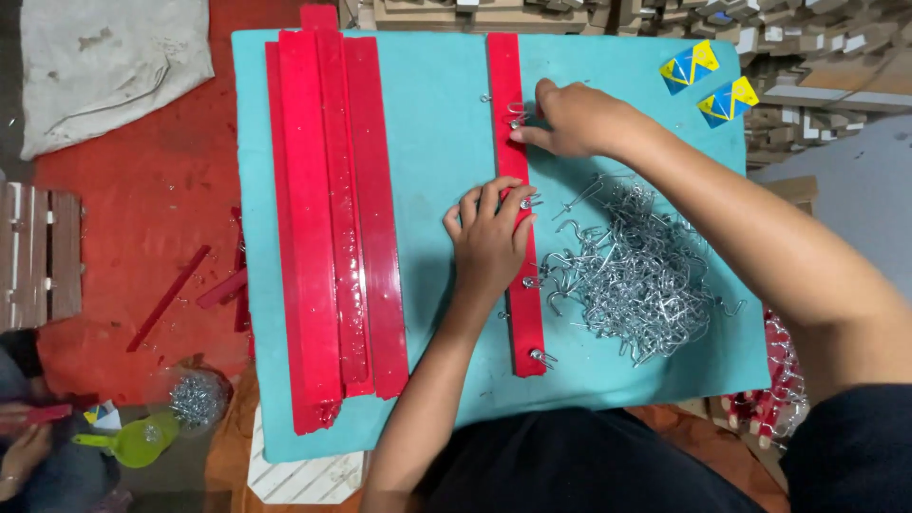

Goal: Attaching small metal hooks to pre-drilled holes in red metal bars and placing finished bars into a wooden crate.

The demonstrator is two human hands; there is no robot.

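Long red plastic strip (pixel 518 237) lies lengthwise on my turquoise foam-covered counter (pixel 437 142), silver hooks already set along it. My left hand (pixel 489 237) presses flat on it, fingers together. Just right, a loose heap of bent silver wire hooks (pixel 641 275). Farther, my right hand (pixel 575 119) pinches one small wire hook (pixel 516 121) at the strip; I judge it could slip or skew.

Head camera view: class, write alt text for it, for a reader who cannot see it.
A person's left hand presses a red strip flat on a turquoise board while the right hand fits a metal hook onto it. A heap of metal hooks lies to the right, a stack of red strips to the left.
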